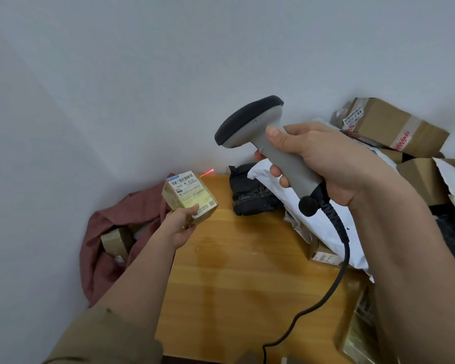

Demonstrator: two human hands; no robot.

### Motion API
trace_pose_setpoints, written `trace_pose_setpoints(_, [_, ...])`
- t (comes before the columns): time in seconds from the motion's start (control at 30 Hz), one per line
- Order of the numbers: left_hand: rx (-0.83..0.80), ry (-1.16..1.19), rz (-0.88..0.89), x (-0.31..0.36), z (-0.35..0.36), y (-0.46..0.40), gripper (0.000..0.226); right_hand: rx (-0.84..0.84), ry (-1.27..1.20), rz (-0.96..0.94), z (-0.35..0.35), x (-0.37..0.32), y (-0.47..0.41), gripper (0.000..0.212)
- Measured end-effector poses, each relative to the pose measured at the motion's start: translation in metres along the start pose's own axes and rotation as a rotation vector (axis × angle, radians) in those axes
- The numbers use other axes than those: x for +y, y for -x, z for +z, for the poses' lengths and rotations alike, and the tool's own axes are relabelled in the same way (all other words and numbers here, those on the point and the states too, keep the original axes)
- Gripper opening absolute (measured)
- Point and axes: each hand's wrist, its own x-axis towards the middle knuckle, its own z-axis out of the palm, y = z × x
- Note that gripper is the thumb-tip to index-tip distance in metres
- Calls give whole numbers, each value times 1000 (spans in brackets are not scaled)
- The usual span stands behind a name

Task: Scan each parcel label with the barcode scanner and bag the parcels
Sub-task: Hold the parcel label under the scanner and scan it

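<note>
1. here, the right hand (323, 164) has its fingers curled tight round the handle of the grey, black-headed barcode scanner (263, 143), thumb on top.
2. the left hand (180, 227) pinches a small tape-wrapped cardboard parcel (189, 197), white label up, above the wooden table (237, 271).
3. just past those fingers, a red laser streak (207, 172) falls on the wall.
4. behind the left fingers sits a dull red cloth bag (132, 219).

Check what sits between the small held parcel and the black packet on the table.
In the head view, only bare wooden table separates the small parcel from the black packet.
</note>
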Motion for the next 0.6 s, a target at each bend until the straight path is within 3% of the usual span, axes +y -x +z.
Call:
trace_pose_setpoints(0.33, [21, 116, 43, -13, 7, -2, 58, -22, -24, 9, -15, 7, 2, 38])
trace_pose_setpoints(0.47, [24, 144, 46, -21, 2, 2, 45, -25, -64, -3, -13, 14, -7, 35])
trace_pose_setpoints(0.6, [183, 225, 74, -30, -20, 7, 56, -37, -107, 75, 5, 29, -28, 37])
